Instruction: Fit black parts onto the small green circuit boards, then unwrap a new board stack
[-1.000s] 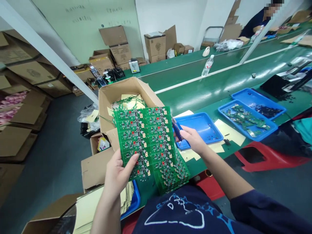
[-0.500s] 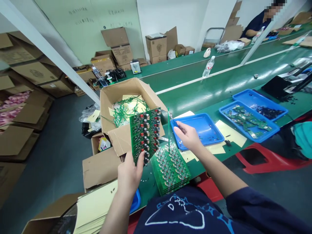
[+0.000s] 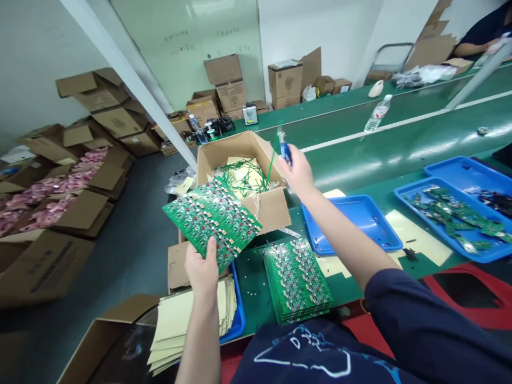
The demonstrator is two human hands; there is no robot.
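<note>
My left hand (image 3: 203, 269) is closed on the near edge of a green circuit board (image 3: 214, 221), thumb on its top face. The board is tilted, its rows of small parts facing up. My right hand (image 3: 296, 173) is raised near the cardboard box (image 3: 272, 205) and closed round pliers (image 3: 285, 149) with blue handles; their tip is blurred. A thin green strip (image 3: 272, 164) slants beside the pliers, and I cannot tell what grips it. Inside the box lie green strips (image 3: 244, 176) and pale paper. A stack of circuit boards (image 3: 298, 280) lies in front of me.
A blue tray (image 3: 348, 221) with small dark bits is right of the stack. Another blue tray (image 3: 456, 218) holds small green boards. Pale sheets (image 3: 184, 325) are piled at lower left. A slanted post (image 3: 132, 80) stands left of the box; a water bottle (image 3: 378, 113) stands behind.
My right hand has risen from above the board stack toward the box, with pliers and green strip. My left hand has turned the board flatter. The view has swung left.
</note>
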